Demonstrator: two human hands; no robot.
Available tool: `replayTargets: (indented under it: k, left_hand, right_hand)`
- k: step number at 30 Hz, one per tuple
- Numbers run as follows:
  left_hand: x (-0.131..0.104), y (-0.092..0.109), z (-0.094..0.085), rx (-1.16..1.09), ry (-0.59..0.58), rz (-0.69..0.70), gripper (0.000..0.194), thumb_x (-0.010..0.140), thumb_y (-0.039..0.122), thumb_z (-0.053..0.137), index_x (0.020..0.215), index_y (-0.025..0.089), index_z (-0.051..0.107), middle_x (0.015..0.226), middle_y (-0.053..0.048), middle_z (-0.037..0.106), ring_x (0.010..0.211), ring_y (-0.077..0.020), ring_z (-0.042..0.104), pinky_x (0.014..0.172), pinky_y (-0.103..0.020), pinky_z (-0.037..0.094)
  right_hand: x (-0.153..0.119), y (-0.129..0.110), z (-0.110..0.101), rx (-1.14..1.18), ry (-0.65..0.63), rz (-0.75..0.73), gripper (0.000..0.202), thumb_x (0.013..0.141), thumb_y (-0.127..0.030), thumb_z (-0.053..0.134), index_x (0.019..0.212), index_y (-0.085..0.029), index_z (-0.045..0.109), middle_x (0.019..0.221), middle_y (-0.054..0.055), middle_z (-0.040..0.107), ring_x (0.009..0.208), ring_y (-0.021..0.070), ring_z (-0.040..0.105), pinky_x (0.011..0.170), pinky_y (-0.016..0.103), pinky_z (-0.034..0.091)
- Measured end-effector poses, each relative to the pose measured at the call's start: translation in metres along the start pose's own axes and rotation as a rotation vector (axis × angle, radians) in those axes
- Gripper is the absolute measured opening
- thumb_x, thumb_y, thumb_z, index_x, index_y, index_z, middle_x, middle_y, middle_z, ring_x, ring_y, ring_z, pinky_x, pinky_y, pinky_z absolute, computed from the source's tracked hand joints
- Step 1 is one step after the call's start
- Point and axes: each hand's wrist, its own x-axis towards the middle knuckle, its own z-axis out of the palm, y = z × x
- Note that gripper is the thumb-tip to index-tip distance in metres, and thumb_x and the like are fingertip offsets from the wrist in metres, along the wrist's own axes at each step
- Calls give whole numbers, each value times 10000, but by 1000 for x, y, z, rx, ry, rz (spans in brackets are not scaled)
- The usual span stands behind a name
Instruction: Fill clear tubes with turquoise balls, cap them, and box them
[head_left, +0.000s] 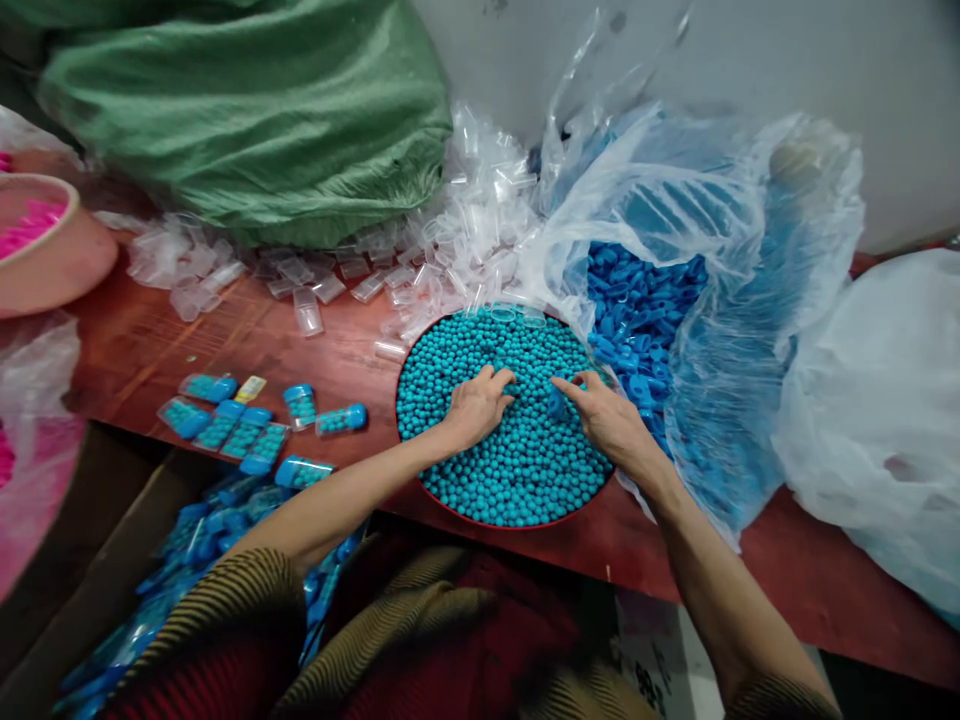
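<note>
A round red-rimmed tub (400, 425) is full of small turquoise beads (517, 480). Over the middle of the beads is my left hand (480, 405), its fingers curled; whatever they hold, if anything, is too hard to make out against the beads. My right hand (604, 415), over the right side of the tub, pinches a blue plastic cap (557, 403) between thumb and fingers. To the left, several clear containers filled with beads (244, 435) and closed with blue caps lie on the red-brown table (345, 355).
Empty clear containers (480, 240) are heaped behind the tub. On the right, a plastic bag (720, 400) holds blue caps (637, 320). A green sack (262, 120) stands at the back, a pink basin (56, 260) far left. Below the table edge lie more filled containers (202, 540).
</note>
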Motion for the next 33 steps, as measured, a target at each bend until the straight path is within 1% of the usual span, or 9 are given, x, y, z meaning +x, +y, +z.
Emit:
replayTargets:
  k: [4, 9, 11, 13, 16, 19, 23, 28, 33]
  left_hand:
    - [1, 3, 5, 50, -22, -29, 320, 868, 308, 514, 1182, 296, 573, 967, -48, 550, 776, -180, 590, 678, -277, 448]
    - [0, -1, 3, -103, 43, -30, 271, 876, 273, 497, 1114, 260, 627, 877, -35, 525, 786, -171, 558, 721, -275, 447]
    - [-1, -4, 0, -161, 64, -13, 247, 873, 270, 503, 1075, 236, 641, 848, -33, 509, 800, -172, 547, 753, -282, 451]
    - [-2, -7, -2, -190, 79, -7, 221, 866, 264, 515, 1033, 211, 650, 844, -37, 506, 833, -180, 542, 795, -299, 451]
    - [-3, -11, -3, -228, 82, 4, 180, 852, 247, 534, 979, 183, 645, 866, -47, 534, 888, -191, 541, 854, -321, 437]
    - [-1, -14, -5, -350, 43, 22, 154, 853, 228, 526, 970, 177, 612, 850, -29, 576, 844, -168, 556, 821, -295, 435]
    - [4, -15, -8, -538, 52, -63, 168, 868, 244, 468, 987, 177, 567, 680, 26, 531, 647, -125, 512, 668, -245, 415]
    - [6, -14, -8, -875, -46, -105, 248, 765, 191, 540, 1009, 155, 520, 819, 15, 576, 668, -94, 500, 620, -208, 429]
    - [-1, -11, -9, -1055, -188, -196, 261, 719, 159, 542, 976, 144, 501, 881, -3, 560, 664, -85, 504, 522, -177, 438]
  right_hand:
    - [1, -9, -2, -254, -66, -46, 352, 903, -164, 368, 1149, -261, 600, 996, 90, 581, 825, 197, 529, 615, 280, 324]
    - [2, -26, -6, -320, 56, -47, 189, 883, -285, 499, 877, -171, 649, 949, 117, 598, 891, 237, 503, 698, 315, 305]
    - [-1, -32, 2, -294, 50, -35, 213, 899, -298, 482, 892, -158, 643, 848, 103, 612, 784, 212, 514, 649, 307, 289]
    - [-3, -37, 14, -276, 49, -61, 259, 929, -295, 425, 1008, -162, 633, 756, 79, 610, 686, 196, 506, 603, 307, 266]
    - [-5, -37, 27, -246, 125, -136, 303, 948, -301, 373, 1065, -182, 626, 746, 74, 619, 697, 201, 524, 612, 303, 280]
    - [-4, -31, 23, -110, 253, -72, 330, 952, -321, 355, 984, -163, 643, 788, 80, 642, 726, 193, 555, 633, 284, 336]
    - [7, -37, 11, 133, 426, 26, 375, 949, -353, 360, 1181, -150, 573, 896, 93, 649, 827, 200, 587, 678, 275, 420]
    - [21, -59, 17, 408, 317, -38, 406, 939, -223, 297, 1263, -137, 528, 886, 96, 627, 816, 192, 584, 744, 297, 473]
    - [19, -60, 10, 792, 267, 35, 267, 870, -256, 448, 1019, -186, 659, 878, 51, 680, 791, 175, 610, 761, 294, 472]
